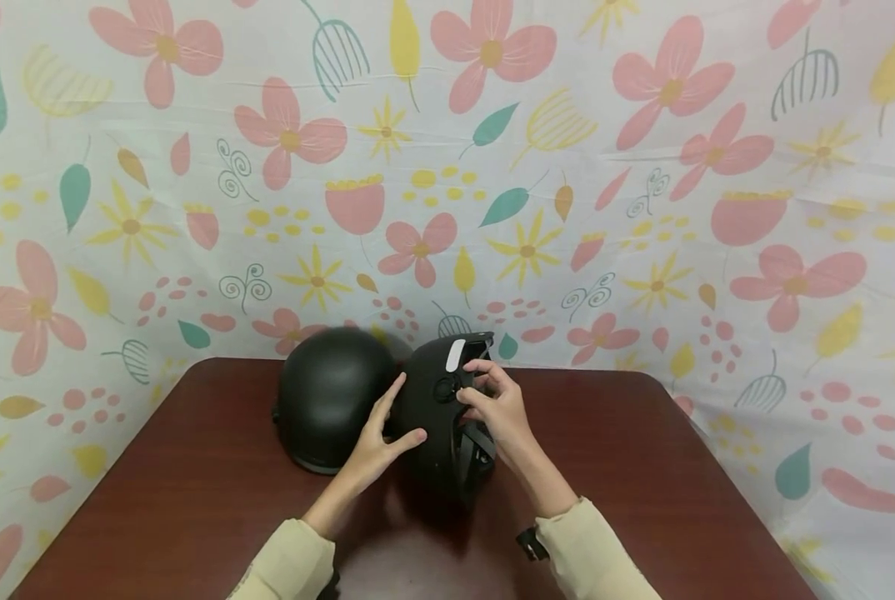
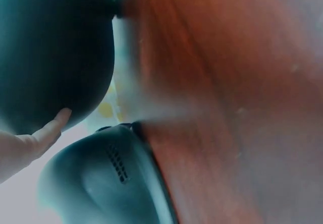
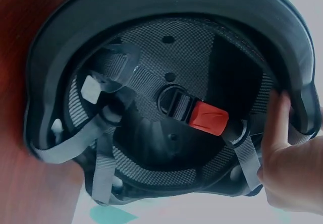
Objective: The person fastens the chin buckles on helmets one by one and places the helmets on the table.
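Observation:
A black helmet [image 1: 438, 462] stands tilted on its edge, its hollow side turned right. My left hand [image 1: 375, 442] touches its shell with thumb and fingers spread and fairly straight. On the upper side, my right hand [image 1: 503, 408] curls its fingers at the rim, fingertips right beside a round black disc [image 1: 445, 388] below a white strip [image 1: 455, 355]. Grey straps, dark mesh padding and a red buckle [image 3: 208, 118] show inside the shell in the right wrist view. A second black helmet [image 1: 335, 392] sits dome up, close on the left.
Both helmets are on a dark reddish-brown table [image 1: 612, 467], toward its back edge. Behind it hangs a white cloth [image 1: 447, 150] with pink, yellow and teal flowers and leaves. Small vent holes [image 2: 117, 163] mark the second helmet's side.

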Tool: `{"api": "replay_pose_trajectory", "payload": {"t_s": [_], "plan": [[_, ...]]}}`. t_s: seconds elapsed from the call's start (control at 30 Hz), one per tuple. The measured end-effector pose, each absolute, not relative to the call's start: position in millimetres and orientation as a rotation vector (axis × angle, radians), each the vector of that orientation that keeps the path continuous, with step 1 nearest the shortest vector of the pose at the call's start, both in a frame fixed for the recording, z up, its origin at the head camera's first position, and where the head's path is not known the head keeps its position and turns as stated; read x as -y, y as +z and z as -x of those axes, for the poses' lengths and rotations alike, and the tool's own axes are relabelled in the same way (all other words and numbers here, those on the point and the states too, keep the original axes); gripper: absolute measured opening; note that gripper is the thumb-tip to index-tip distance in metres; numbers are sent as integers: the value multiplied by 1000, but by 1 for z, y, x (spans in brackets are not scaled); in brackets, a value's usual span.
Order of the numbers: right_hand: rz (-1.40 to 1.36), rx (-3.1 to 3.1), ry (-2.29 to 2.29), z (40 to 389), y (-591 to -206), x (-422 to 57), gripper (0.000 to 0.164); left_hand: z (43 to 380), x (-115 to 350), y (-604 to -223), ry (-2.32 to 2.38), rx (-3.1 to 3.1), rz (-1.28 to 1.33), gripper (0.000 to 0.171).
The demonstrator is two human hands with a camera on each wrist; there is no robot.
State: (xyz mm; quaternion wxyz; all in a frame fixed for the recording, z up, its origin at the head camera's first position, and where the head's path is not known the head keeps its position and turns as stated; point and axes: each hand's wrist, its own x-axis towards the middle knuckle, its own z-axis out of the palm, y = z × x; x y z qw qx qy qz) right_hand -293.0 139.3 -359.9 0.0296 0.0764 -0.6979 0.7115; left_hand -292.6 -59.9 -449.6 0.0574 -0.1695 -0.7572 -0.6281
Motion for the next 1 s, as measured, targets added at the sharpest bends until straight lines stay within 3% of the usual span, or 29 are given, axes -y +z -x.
{"api": "replay_pose_trajectory", "payload": {"t_s": [0.27, 1.0], "plan": [[-184, 1865, 2491, 296, -361, -156, 30, 295, 67, -445, -1985, 2274, 520, 85], [-351, 1614, 2697, 296, -365, -169, 35, 304, 79, -445, -2032, 2206, 671, 82]]}}
